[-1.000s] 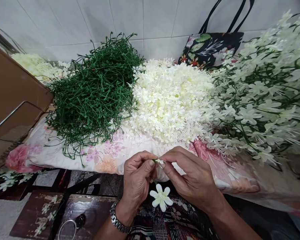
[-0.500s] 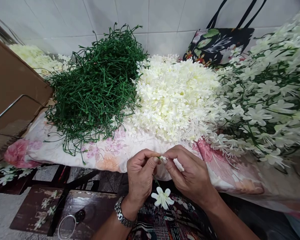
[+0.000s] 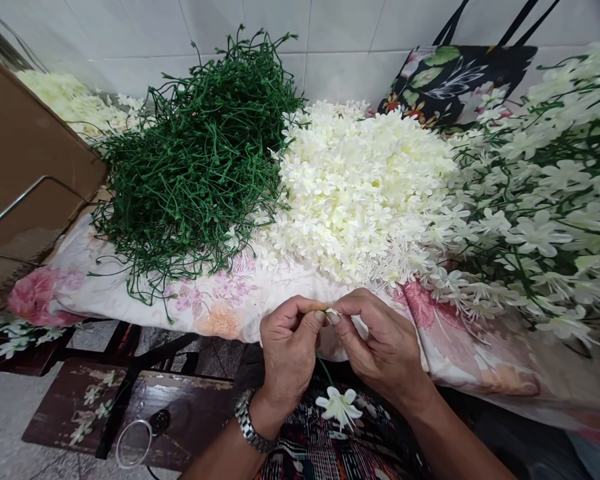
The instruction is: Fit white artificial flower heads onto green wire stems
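My left hand (image 3: pixel 291 347) pinches a thin green plastic stem (image 3: pixel 324 367) between thumb and forefinger. One white artificial flower (image 3: pixel 339 407) hangs from the stem's lower end, over my patterned clothing. Opposite it, fingertips almost touching, my right hand (image 3: pixel 380 343) pinches a small white blossom (image 3: pixel 333 315) at the stem's other tip; the fingers hide most of it. Beyond my hands lie a heap of loose white blossoms (image 3: pixel 365 193) and, to its left, a tangled pile of green stems (image 3: pixel 195 160).
Stems bearing white flowers (image 3: pixel 540 233) are massed at the right. A floral cloth (image 3: pixel 220 313) covers the work surface. A black floral bag (image 3: pixel 460 83) leans on the tiled wall. At left stands a cardboard box (image 3: pixel 35 147); below is a dark wooden stool (image 3: pixel 180 407).
The view has shifted a little. Both hands keep their pinch at the stem tip, and the small blossom is more covered by the fingers. The hanging flower has swung and turned slightly.
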`<state>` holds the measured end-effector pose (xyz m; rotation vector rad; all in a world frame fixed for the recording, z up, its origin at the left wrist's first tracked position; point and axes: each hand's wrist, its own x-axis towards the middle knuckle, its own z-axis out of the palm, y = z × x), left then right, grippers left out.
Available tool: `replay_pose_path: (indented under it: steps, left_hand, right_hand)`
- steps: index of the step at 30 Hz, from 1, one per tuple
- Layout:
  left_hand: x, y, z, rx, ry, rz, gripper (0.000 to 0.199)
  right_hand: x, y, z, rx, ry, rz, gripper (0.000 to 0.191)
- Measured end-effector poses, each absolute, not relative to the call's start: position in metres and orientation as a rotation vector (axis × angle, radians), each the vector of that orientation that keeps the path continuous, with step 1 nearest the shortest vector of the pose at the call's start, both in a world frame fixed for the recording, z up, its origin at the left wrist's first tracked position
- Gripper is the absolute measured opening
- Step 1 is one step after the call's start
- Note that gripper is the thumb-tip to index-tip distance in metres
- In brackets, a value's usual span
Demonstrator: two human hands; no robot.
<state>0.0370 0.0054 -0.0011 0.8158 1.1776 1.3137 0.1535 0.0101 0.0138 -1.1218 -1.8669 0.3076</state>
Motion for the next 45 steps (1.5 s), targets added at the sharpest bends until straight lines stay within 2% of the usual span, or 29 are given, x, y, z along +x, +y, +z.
replay_pose_path:
  steps: [8,11,14,17,21,35,45]
  left_hand:
    - [0.038,0.008,0.002,0.779,1.179,1.29,0.008]
    - [0.037,0.011,0.006,0.667,1.121,1.256,0.008]
    - [0.033,0.012,0.011,0.531,1.068,1.196,0.015]
    - [0.03,0.012,0.013,0.488,1.038,1.174,0.02]
    - [0.03,0.011,0.012,0.505,1.027,1.213,0.017]
    - [0.029,0.012,0.011,0.504,0.977,1.22,0.016]
    - [0.029,0.012,0.01,0.546,0.959,1.215,0.01]
  right_hand:
    - [0.153,0.011,0.012,-1.107,-1.845,0.334,0.013]
    - [0.157,0.01,0.015,-1.125,-1.852,0.383,0.008]
    - [0.164,0.007,0.022,-1.138,-1.884,0.407,0.01]
    - [0.169,0.004,0.029,-1.129,-1.896,0.338,0.019]
    - [0.168,0.001,0.034,-1.056,-1.945,0.231,0.016]
    - [0.168,0.004,0.031,-1.005,-2.003,0.209,0.021]
    - [0.168,0.009,0.028,-1.007,-2.082,-0.045,0.013]
